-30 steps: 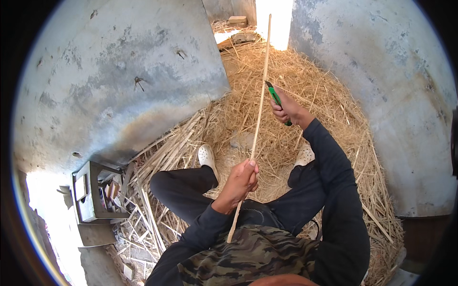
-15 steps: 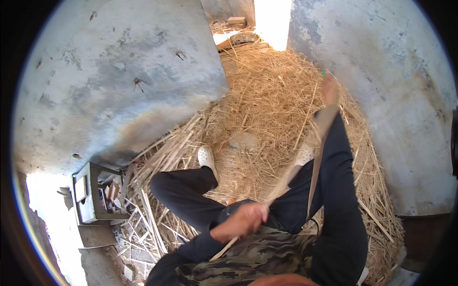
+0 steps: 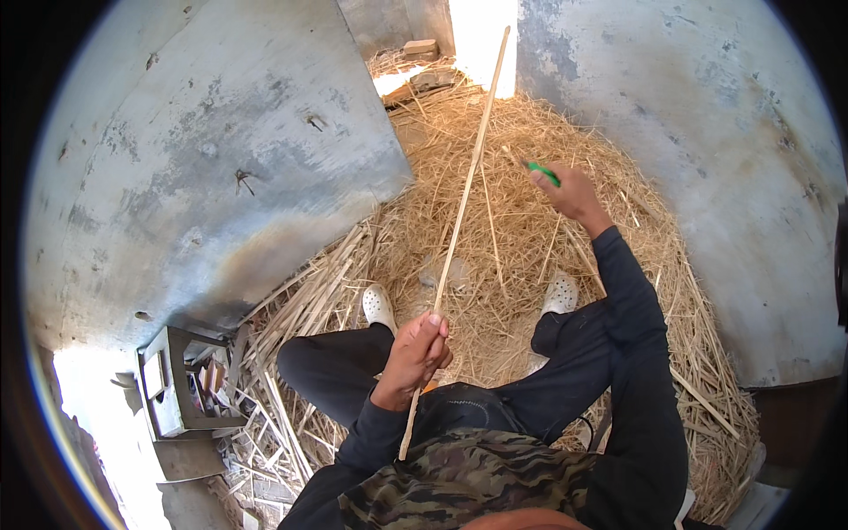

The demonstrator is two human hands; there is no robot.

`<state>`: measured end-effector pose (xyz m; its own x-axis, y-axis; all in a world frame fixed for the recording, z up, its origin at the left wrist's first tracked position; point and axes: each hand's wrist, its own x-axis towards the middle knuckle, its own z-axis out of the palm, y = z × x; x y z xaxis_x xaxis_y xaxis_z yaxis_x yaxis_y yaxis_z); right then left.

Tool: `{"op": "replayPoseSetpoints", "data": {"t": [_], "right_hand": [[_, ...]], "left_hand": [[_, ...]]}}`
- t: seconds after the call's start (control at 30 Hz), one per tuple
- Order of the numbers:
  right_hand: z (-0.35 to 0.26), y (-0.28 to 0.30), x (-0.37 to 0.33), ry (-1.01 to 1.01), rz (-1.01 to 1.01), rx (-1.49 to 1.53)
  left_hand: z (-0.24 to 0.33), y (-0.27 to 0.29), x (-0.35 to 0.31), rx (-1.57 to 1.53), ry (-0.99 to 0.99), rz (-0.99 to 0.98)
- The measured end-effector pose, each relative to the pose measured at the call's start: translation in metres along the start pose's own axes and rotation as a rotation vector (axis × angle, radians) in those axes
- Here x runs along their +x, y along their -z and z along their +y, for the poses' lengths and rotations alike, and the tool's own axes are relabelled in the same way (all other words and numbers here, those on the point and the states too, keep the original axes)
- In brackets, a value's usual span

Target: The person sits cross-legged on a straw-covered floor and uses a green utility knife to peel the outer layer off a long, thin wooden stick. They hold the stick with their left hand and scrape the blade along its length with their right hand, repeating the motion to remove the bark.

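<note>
My left hand (image 3: 415, 358) is closed round a long, thin, pale wooden strip (image 3: 462, 208) near its lower end. The strip slants up and away from my lap towards the bright doorway, and a short tail pokes out below my fist. Farther out on the right, my right hand (image 3: 574, 194) grips a small green-handled knife (image 3: 542, 174), its dark, short blade directed up and left. The knife and the strip are apart. Much of the green handle is hidden by my fingers.
Straw-like shavings (image 3: 521, 256) cover the floor around my white clogs (image 3: 378, 306). Pale split sticks (image 3: 305, 278) lie along the left wall (image 3: 221, 132). A small open cabinet (image 3: 168, 389) stands at lower left. Another wall (image 3: 689, 177) rises at right, and bricks (image 3: 420, 47) sit by the doorway.
My right hand has come inward and nearer, away from the right wall. The strip, blurred and low across my lap before, now points up and forward. My left hand has moved slightly up and left.
</note>
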<state>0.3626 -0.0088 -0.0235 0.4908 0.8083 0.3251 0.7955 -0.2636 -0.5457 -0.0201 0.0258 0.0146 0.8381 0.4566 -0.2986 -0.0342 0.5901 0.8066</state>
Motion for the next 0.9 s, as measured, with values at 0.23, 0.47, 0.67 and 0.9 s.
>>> {"op": "replayPoseSetpoints", "data": {"t": [0.23, 0.47, 0.67, 0.9], "right_hand": [[-0.049, -0.027, -0.009, 0.438, 0.136, -0.018], [-0.017, -0.023, 0.016, 0.259, 0.296, -0.245], [0.031, -0.005, 0.037, -0.138, 0.317, -0.380], [0.121, 0.038, 0.027, -0.592, 0.340, -0.474]], "left_hand": [[-0.005, -0.002, -0.006, -0.014, 0.060, -0.015], [-0.013, 0.002, -0.031, 0.025, 0.163, -0.029], [-0.034, 0.008, -0.056, 0.149, 0.255, -0.107], [-0.025, 0.023, -0.116, 0.293, 0.426, -0.114]]}}
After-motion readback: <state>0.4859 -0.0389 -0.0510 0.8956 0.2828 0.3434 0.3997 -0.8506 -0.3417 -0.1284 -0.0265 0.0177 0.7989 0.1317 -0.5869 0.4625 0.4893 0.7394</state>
